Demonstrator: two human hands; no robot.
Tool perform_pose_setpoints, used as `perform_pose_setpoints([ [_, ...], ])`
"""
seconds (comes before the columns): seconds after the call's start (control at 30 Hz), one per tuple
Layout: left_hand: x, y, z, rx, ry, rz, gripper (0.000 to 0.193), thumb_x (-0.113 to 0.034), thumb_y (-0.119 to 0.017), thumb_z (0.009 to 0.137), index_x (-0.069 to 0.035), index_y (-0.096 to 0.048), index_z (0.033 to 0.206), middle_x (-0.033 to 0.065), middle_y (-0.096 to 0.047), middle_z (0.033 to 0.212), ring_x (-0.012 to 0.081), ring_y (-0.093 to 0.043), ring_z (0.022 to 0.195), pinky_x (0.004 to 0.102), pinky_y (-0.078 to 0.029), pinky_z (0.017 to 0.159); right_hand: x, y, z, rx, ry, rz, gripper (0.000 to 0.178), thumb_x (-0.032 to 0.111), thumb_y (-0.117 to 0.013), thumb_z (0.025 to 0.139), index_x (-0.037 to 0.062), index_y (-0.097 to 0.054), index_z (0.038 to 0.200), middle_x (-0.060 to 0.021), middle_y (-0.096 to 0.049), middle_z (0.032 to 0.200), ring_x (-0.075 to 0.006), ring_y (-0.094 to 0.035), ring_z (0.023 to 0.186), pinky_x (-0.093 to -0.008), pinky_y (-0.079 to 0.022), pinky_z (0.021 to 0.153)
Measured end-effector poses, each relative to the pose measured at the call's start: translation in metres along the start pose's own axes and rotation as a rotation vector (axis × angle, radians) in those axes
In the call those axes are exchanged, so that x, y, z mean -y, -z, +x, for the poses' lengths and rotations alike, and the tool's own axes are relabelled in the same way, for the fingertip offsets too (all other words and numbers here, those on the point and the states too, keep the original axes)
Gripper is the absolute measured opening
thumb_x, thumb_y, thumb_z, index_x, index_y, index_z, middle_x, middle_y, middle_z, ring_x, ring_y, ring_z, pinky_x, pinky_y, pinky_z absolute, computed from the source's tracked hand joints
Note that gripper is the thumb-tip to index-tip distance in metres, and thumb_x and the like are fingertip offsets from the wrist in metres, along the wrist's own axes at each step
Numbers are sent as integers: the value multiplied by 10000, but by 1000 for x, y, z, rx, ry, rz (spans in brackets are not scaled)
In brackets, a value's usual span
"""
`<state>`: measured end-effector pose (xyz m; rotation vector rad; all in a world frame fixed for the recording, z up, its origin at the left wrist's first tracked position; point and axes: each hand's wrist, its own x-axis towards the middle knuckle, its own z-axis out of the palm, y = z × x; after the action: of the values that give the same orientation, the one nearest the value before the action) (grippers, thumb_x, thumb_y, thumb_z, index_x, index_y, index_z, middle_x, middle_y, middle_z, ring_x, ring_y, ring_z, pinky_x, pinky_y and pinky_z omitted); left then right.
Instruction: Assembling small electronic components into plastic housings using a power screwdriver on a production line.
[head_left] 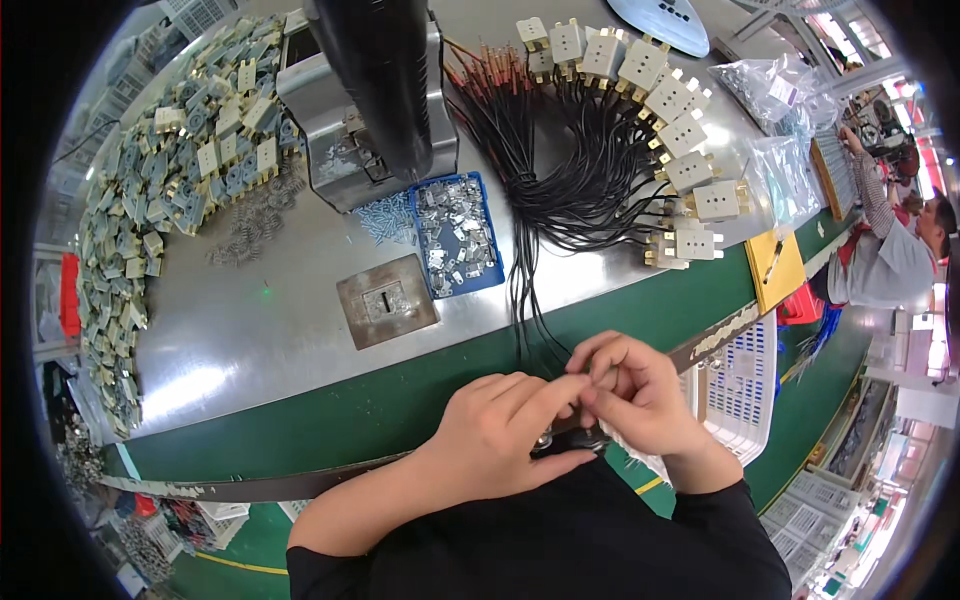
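Both hands meet over the front edge of the bench, fingertips close together. My left hand (495, 430) is closed in a pinch, its thumb lower and partly apart. My right hand (640, 400) is also closed, thumb against bent fingers. Whatever lies between the fingertips is too small and covered to make out. Just beyond the hands, thin black wires (525, 290) hang down from a large black bundle (560, 190) with stripped, reddish ends. White rectangular sockets (690, 172) with brass prongs are fanned out at the bundle's right.
A metal machine (325, 165) with a black column (370, 80) stands mid-bench. Before it are blue-grey screws (385, 218), a blue tray (455, 245) of metal clips, and a slotted steel block (355, 322). Springs (255, 222) and heaped sockets (185, 185) lie left. A person (880, 260) works at far right.
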<state>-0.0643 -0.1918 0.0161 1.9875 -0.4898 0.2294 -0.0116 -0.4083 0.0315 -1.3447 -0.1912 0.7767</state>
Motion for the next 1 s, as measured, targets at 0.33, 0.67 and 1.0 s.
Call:
perform_pose_setpoints([
  [0.33, 6, -13, -8, -3, -7, 328, 325, -225, -899, 720, -118, -754, 990, 1, -635, 759, 194, -644, 628, 321, -488, 577, 22, 37, 8, -152, -10, -290, 156, -51, -558, 1035, -21, -554, 1188, -170, -666, 1214, -162, -741, 842, -268, -621, 669],
  [0.67, 5, -8, -7, 107, -154, 159, 240, -203, -884, 780, -102, -725, 928, 4, -613, 765, 187, -625, 641, 324, -473, 566, 21, 47, 31, 61, 58, -883, 333, -10, -848, 800, -28, -716, 1106, -93, -754, 893, -111, -684, 648, -249, -522, 569],
  [1.0, 4, 1, -9, 119, -222, 124, 224, -208, -885, 790, -102, -728, 909, -4, -612, 766, 165, -623, 628, 310, -461, 557, 48, 49, 19, -59, 356, -1238, 347, 95, -881, 785, 57, -753, 1105, -65, -643, 679, -245, -601, 571, -365, -471, 546],
])
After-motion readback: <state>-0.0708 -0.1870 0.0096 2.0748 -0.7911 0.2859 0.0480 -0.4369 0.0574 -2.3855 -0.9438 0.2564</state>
